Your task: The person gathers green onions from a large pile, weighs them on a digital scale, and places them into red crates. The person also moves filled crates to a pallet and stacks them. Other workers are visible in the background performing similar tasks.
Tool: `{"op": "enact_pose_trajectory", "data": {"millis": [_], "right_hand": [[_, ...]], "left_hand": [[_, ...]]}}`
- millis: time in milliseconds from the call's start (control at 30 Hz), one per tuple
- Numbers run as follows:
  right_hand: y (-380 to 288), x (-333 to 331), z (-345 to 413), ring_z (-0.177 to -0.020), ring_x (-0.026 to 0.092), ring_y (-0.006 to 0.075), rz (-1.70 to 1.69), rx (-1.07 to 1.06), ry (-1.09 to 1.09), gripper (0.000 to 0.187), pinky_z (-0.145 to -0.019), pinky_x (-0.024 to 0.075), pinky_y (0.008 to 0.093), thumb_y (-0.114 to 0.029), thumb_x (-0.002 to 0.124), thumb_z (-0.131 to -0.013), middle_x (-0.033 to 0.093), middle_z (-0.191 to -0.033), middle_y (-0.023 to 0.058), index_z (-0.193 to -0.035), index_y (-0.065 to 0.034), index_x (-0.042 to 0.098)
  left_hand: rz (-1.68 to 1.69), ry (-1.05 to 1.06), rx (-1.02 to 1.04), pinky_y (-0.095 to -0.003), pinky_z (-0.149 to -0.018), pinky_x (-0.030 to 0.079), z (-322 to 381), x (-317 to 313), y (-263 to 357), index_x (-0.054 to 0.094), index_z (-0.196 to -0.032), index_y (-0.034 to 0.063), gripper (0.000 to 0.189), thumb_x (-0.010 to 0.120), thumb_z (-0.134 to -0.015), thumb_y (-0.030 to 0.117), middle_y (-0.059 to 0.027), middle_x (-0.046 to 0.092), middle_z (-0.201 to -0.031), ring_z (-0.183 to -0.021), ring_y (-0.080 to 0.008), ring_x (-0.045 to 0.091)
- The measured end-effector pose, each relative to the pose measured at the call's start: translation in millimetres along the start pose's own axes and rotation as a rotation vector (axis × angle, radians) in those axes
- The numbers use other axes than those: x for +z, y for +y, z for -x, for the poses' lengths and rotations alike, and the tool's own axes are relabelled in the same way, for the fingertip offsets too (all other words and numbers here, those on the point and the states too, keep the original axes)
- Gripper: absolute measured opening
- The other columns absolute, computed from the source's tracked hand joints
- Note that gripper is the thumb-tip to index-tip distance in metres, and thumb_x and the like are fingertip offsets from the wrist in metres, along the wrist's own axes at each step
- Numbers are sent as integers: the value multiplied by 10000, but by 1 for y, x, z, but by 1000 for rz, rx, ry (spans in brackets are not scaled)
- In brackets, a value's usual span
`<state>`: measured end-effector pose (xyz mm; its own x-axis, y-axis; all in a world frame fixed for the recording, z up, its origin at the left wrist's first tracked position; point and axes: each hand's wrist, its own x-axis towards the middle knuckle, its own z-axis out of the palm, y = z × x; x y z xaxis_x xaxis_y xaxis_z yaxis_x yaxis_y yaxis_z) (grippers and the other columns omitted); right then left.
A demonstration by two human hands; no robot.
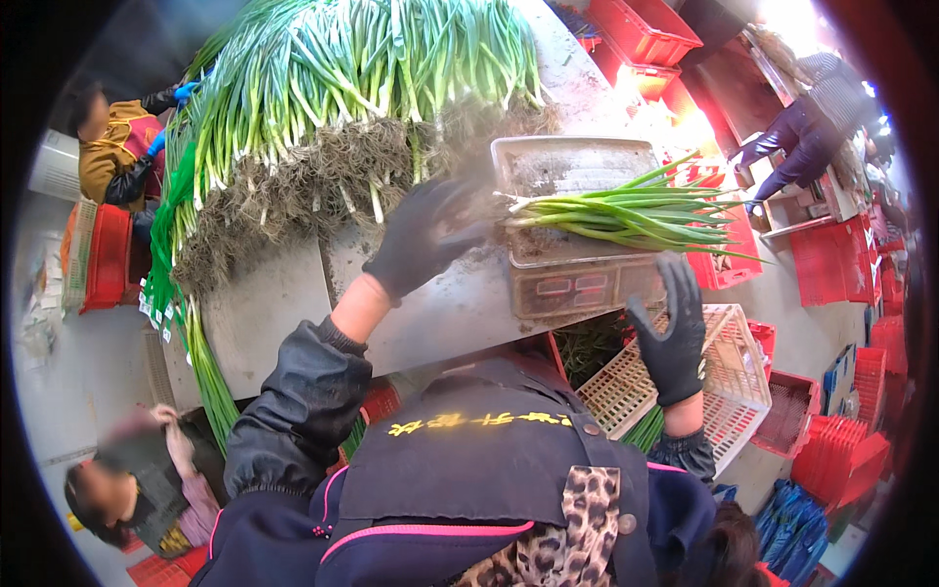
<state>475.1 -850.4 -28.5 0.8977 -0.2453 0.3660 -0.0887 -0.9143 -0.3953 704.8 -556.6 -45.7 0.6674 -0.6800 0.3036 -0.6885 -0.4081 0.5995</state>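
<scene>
My left hand (pixel 433 231), in a dark glove, reaches over the metal table just left of the scale; its fingers are blurred, and a blurred brown patch beside them hides whether they hold roots. A bunch of green onions (pixel 623 213) lies across the metal tray (pixel 572 158) of a digital scale (pixel 565 290), white ends to the left, leaves past the right edge. Below those leaves my right hand (pixel 671 330), also gloved, is raised with fingers apart and nothing in it. A large heap of green onions (pixel 345 81) covers the far part of the table, its muddy roots (pixel 293 183) towards me.
At my right stands a cream plastic crate (pixel 733 367) with green onions inside. Red crates (pixel 733 264) line the table's right side. A green net bag (pixel 172 213) hangs at the heap's left end. Co-workers are at far left (pixel 121 154), lower left (pixel 147 499) and upper right (pixel 814 125).
</scene>
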Motion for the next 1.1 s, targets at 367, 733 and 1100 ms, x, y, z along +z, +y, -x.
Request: {"op": "enact_pose_trajectory", "data": {"millis": [367,733,1100], "right_hand": [[135,-44,-81,-1342,514,313,31,-93,53,472,-1124,388,416,-101,711,-898,594,-1384,143,-1349,-34,586],[194,-56,-119,-1288,561,310,-145,-70,77,384,-1104,413,413,-55,661,-931,604,-1364,174,-1306,3,601],[165,-38,-140,-1272,567,329,-251,-76,12,353,-1085,432,427,-38,649,-923,602,-1352,191,-1269,18,606]], "left_hand": [[-399,-176,-182,-468,-1116,374,-102,45,18,540,-1394,112,664,751,-853,436,-163,569,-1388,-1324,-352,501],[-302,143,-834,-418,-824,529,-112,-10,-20,753,-1026,98,294,659,-892,342,-145,738,-949,-877,-341,700],[-727,-149,-586,-424,-848,542,-139,5,-52,722,-1040,70,222,638,-910,229,-158,672,-1051,-976,-316,652]]}}
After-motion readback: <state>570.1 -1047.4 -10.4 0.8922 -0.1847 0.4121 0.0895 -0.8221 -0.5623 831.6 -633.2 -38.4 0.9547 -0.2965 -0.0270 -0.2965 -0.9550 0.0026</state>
